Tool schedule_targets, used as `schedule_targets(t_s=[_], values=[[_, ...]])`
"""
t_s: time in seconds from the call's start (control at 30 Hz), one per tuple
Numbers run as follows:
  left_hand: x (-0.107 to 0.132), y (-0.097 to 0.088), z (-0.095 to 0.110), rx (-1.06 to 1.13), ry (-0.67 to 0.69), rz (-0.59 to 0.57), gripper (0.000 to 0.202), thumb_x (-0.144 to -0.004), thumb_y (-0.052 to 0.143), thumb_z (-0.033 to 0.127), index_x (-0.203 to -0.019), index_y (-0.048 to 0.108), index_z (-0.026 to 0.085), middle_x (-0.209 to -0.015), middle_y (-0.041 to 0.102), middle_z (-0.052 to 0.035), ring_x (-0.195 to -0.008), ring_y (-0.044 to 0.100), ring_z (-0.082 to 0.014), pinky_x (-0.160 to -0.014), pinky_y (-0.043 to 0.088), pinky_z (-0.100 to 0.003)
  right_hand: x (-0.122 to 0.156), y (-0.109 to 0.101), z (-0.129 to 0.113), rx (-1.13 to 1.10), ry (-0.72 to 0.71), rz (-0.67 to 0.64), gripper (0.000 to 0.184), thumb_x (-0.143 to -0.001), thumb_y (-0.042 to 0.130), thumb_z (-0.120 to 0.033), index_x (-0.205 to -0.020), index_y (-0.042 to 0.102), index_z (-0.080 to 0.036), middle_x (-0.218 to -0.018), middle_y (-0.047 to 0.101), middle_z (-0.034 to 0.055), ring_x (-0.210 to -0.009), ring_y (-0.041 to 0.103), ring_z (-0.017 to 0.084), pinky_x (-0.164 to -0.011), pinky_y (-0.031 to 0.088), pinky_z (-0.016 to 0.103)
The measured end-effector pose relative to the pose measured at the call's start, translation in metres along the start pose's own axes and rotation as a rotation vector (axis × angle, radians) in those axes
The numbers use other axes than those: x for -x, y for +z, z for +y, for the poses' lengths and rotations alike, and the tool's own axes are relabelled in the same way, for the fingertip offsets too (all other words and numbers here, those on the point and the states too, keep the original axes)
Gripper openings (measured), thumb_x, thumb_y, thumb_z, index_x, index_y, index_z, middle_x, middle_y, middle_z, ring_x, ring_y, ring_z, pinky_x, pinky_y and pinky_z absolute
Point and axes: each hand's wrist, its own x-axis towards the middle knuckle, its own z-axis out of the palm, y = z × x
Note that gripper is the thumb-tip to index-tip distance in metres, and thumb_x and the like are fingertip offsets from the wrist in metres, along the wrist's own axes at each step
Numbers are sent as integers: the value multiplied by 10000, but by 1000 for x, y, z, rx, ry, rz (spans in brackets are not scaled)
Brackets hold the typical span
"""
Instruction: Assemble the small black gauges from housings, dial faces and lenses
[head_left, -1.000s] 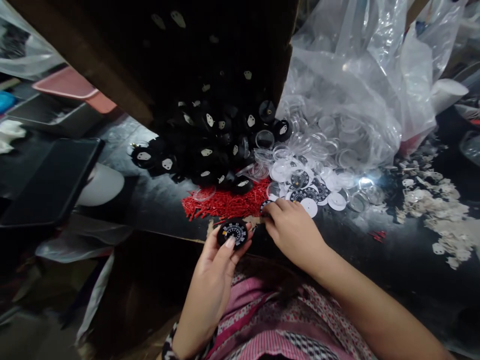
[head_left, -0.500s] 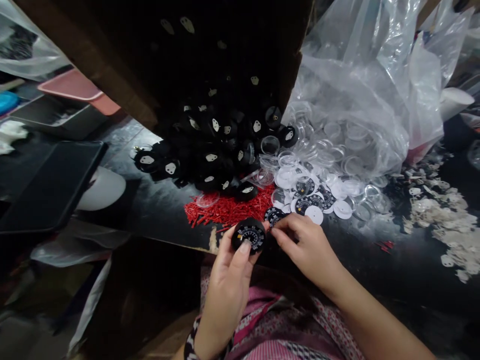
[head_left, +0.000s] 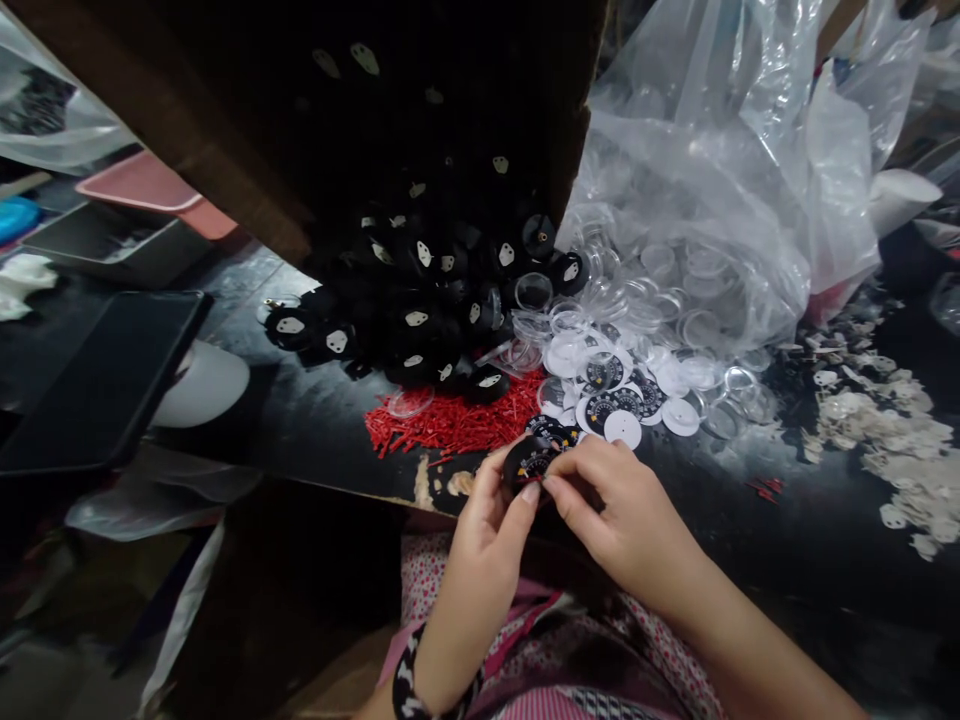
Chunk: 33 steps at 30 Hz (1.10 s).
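My left hand [head_left: 491, 530] holds a round black dial [head_left: 527, 460] with white numbers and a yellow mark, tilted between thumb and fingers. Close against it, my right hand [head_left: 607, 490] has thumb and forefinger pinched at the dial's face. A thin red pointer [head_left: 535, 481] shows at those fingertips, mostly hidden. Just beyond the hands lie loose black printed dial discs [head_left: 551, 430]. The pile of red pointers [head_left: 480, 425] is behind my left hand, and white discs [head_left: 622, 429] lie behind my right hand.
Black round housings [head_left: 416, 320] spill from a cardboard box [head_left: 262, 180] at the back. Clear plastic rings [head_left: 637, 300] lie beside a plastic bag [head_left: 690, 180]. Pale metal plates [head_left: 885, 440] are heaped at right. A dark phone-like slab [head_left: 97, 380] rests on a white cup [head_left: 206, 385] at left.
My left hand has moved right and brought the dial to my right fingertips, tilting it. My right hand has stayed nearly in place, still pinched. The view has shifted slightly.
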Motion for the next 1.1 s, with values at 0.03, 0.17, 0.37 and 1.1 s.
schedule_targets(t_s=[0.03, 0.17, 0.37, 1.1], values=[[1, 0, 2, -38, 14, 3, 288, -863, 628, 349, -1145, 613, 293, -1174, 672, -9, -1124, 615, -212, -1003, 464, -323, 0, -1, 0, 0, 7, -2, 106, -909, 546, -171, -823, 598, -205, -783, 616, -11, -745, 554, 153, -735, 375, 321], [2, 1, 13, -158, 75, 21, 248, -837, 646, 337, -1072, 639, 256, -1113, 684, -29, -1052, 645, -223, -930, 503, -312, 3, -2, 0, -32, 18, 2, 124, -911, 540, -173, -803, 588, -209, -760, 603, -16, -732, 547, 150, -721, 382, 308], [6, 2, 17, -262, 151, 60, 196, -801, 664, 275, -997, 667, 261, -1018, 716, -15, -978, 677, -222, -874, 521, -304, 10, -3, -2, -99, 18, -14, 151, -919, 527, -151, -778, 548, -202, -767, 584, -13, -740, 540, 141, -694, 397, 272], [0, -4, 11, -112, -118, -9, 362, -785, 711, 403, -1134, 712, 303, -1308, 647, -29, -1314, 493, -285, -1123, 374, -397, -1, 1, 11, 364, -287, 75, 181, -906, 455, -137, -798, 598, -158, -742, 604, 42, -721, 537, 185, -742, 365, 339]])
